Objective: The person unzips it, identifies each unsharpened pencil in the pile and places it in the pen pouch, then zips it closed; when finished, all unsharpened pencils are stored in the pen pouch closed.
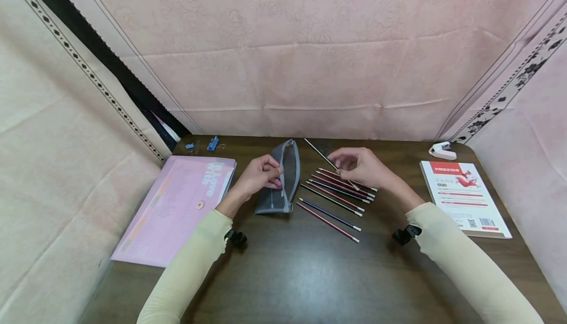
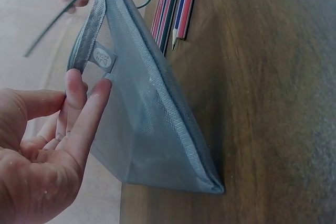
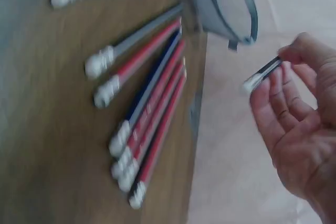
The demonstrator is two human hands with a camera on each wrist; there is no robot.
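A grey mesh zip pencil case (image 1: 269, 201) stands mid-table with its mouth unzipped. My left hand (image 1: 260, 174) pinches the rim of its opening between thumb and fingers; the left wrist view shows the case's mesh side (image 2: 152, 129) and a small round label inside. To the right of the case, my right hand (image 1: 361, 165) holds one dark pencil (image 1: 316, 149) above the table, gripping it near its white eraser end (image 3: 252, 83). Several red, blue and dark pencils (image 1: 330, 221) with white eraser ends lie side by side beneath and in front of that hand.
On the left lies a pink folder (image 1: 177, 206) with a button. Behind it are a blue binder clip (image 1: 213, 143) and a small blue piece (image 1: 189, 145). A white book (image 1: 467, 201) and a white stapler (image 1: 443, 150) sit at the right. Pink cloth (image 1: 283, 68) hangs behind the table.
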